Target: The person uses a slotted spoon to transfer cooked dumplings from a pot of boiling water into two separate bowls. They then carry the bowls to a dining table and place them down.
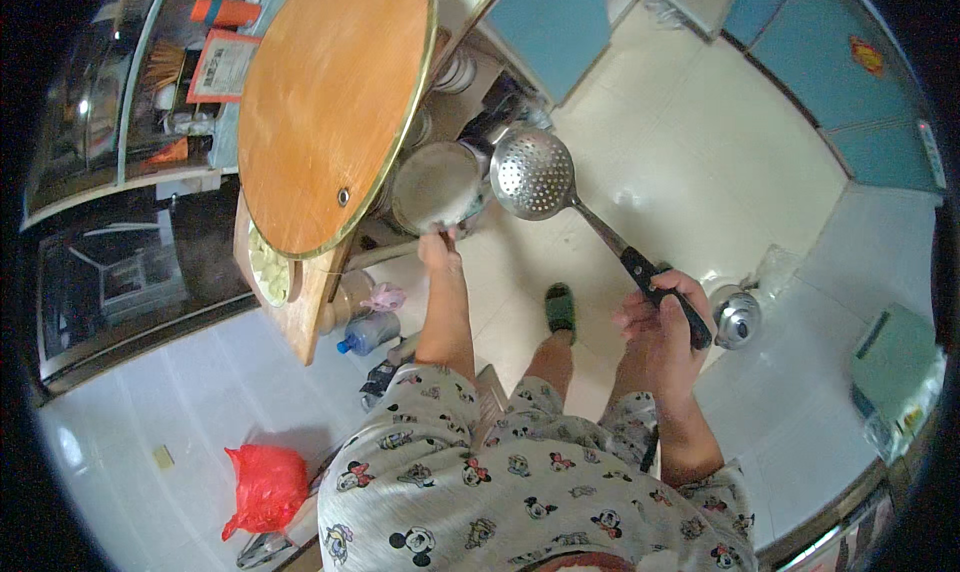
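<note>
My right hand (671, 324) grips the black handle of a metal skimmer (531, 173), whose round perforated head points up and to the left over the floor. Further left, my left hand (440, 249) is closed on the short dark handle of a round pan (437, 186), held beside the open lower cabinet. What the pan is made of and whether anything lies in it cannot be told. A large round wooden board (337, 99) with a metal ring near its edge covers much of the counter left of the pan.
A dish of pale food pieces (270, 268) stands by the counter corner. Below are a water jug (369, 333) and a pink bag (384, 297). A metal kettle (737, 317) stands at the right, a red plastic bag (268, 488) lower left. Blue cabinet doors (551, 28) border the floor.
</note>
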`<state>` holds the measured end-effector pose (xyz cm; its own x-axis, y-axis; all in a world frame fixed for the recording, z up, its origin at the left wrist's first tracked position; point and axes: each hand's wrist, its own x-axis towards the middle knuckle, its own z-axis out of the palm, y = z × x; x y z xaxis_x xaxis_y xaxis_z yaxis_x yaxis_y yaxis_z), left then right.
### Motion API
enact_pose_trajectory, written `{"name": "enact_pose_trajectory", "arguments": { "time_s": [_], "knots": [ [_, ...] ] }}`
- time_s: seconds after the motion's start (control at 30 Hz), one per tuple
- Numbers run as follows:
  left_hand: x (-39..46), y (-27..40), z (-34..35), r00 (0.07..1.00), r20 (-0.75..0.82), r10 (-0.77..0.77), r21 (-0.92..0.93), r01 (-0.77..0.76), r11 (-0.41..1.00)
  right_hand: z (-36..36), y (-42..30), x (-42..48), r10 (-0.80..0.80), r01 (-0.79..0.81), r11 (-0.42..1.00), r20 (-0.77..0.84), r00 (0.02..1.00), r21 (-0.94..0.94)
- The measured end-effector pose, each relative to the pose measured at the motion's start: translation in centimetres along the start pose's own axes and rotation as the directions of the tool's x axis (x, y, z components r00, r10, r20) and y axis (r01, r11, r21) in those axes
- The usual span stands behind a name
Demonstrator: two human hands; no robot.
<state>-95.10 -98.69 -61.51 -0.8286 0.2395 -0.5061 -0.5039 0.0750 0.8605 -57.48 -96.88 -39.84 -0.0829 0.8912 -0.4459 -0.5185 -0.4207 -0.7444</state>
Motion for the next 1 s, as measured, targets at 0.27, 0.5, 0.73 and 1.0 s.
{"name": "enact_pose_trajectory", "arguments": {
  "time_s": [0.27, 0.5, 0.73, 1.0],
  "knots": [
    [-23.6, -0.6, 9.4, 0.841, 0.439, -0.318, 0.313, 0.189, 0.931, -5.7, -20.5, -7.1, -0.319, 0.306, 0.945, -0.117, 0.941, -0.116],
    [-41.2, 11.0, 27.0, 0.432, 0.661, -0.614, 0.508, 0.345, 0.789, -8.3, -36.7, -12.7, -0.648, 0.608, 0.756, -0.151, 0.746, -0.241],
    [-39.6, 25.6, 45.3, 0.581, 0.812, 0.052, 0.057, -0.168, 0.984, -8.0, -47.2, -5.6, -0.716, 0.762, 0.647, -0.322, 0.619, 0.024],
    [-40.0, 30.2, 60.2, 0.356, 0.920, 0.162, -0.184, 0.029, 0.983, -8.2, -58.9, 8.4, -0.855, 0.941, 0.332, -0.442, 0.271, -0.066]
  ]
}}
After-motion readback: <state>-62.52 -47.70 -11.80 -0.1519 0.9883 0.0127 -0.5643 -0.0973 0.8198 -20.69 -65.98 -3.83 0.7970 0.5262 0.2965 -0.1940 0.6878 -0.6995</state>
